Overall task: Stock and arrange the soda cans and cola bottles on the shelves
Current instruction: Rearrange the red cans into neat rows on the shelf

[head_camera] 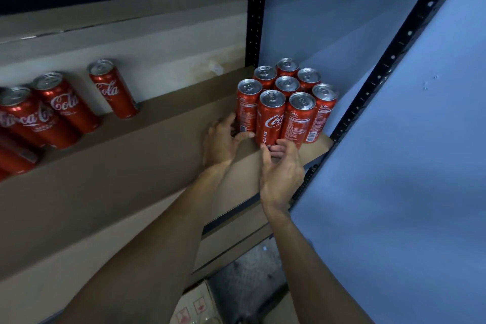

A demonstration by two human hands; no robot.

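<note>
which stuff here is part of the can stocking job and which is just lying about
Job: can cluster; front can, pinched at its base by the right hand; left hand beside it; loose cans at left; shelf.
Lying about: cardboard box on the floor; black upright.
</note>
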